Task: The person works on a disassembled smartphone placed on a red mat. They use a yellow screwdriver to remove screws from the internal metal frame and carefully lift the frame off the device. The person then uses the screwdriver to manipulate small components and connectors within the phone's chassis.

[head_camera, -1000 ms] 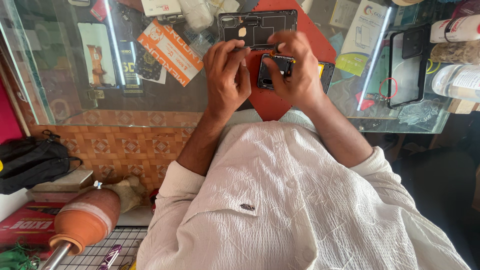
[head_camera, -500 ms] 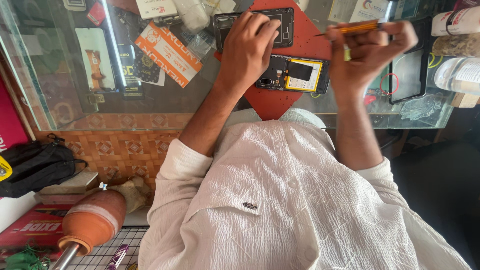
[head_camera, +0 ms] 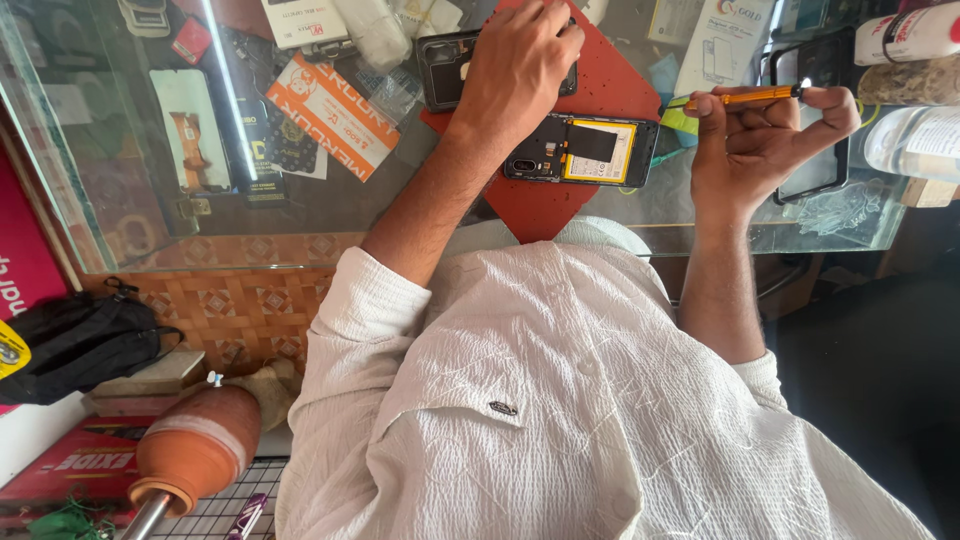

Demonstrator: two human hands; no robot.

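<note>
Glass counter [head_camera: 150, 230] fills the top of the view, with printed cards and phone parts showing under the glass; a red mat [head_camera: 545, 205] sits in the middle of it. A second ago both hands were bunched together over the opened phone [head_camera: 585, 150]; now they've split. The phone lies alone on the mat, back off, yellow-edged battery and camera end exposed, nobody touching it, and it hasn't shifted between frames as far as I can tell. Left hand [head_camera: 515, 65] has gone up and away to the dark back cover [head_camera: 440, 70] lying at the mat's far corner, palm down over it, fingers curled onto its far edge; can't tell if it's gripping or just pressing. Right hand [head_camera: 765, 135] has lifted off to the right, raised above the glass, pinching an orange screwdriver [head_camera: 745, 97] between thumb and fingertips, held roughly level with the tip pointing left toward the phone but well clear of it. Half a second ago it was already lifted like that, so it's holding position. My read: the close two-handed work on the phone body has paused, tool is parked in the air, attention is on the cover. A black phone frame [head_camera: 815, 120] lies behind the right hand, untouched.
</note>
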